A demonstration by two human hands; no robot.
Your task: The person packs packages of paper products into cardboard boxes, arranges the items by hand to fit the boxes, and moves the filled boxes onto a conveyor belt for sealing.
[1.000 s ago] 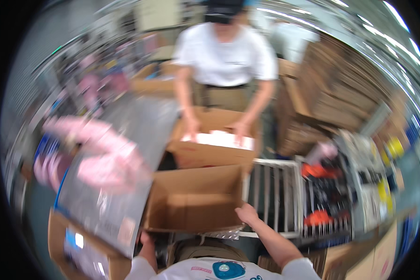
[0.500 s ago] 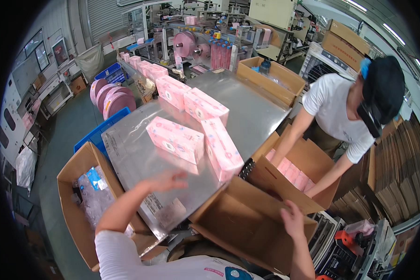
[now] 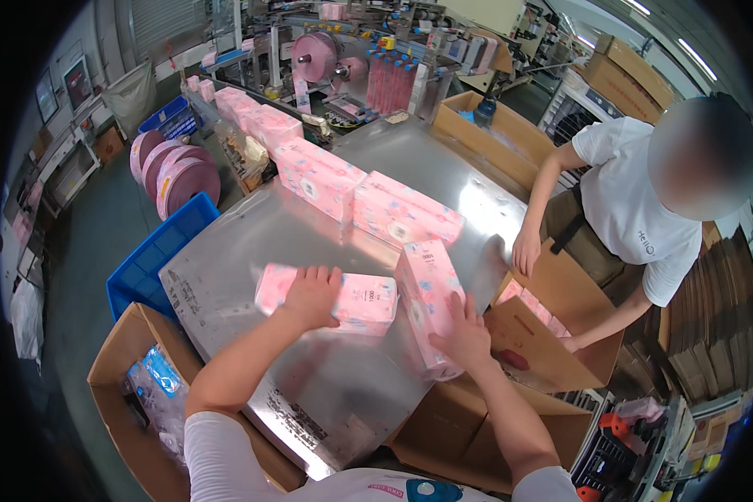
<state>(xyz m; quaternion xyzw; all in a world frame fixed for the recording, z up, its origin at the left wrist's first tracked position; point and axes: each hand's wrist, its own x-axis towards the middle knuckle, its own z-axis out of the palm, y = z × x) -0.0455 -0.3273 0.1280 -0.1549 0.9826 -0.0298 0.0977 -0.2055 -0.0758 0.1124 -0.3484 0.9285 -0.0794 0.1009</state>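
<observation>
Metal surface (image 3: 217, 259) fills the middle; at five o'clock sits an open brown box (image 3: 443, 418), partly hidden behind the right forearm (image 3: 510, 410). A sideways pink pack (image 3: 366, 297) lies at nine o'clock from a lengthwise pink pack (image 3: 427, 272) — just beside it. Left hand (image 3: 311, 299) and right hand (image 3: 464, 337), off both half a second ago, now touch one each — handling has begun. Fingers look spread; how firmly they grip, I cannot tell.

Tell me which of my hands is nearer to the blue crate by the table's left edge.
Left. Your left hand, on a pink package, is right of the blue crate; your right hand, on another package, is farther right.
</observation>
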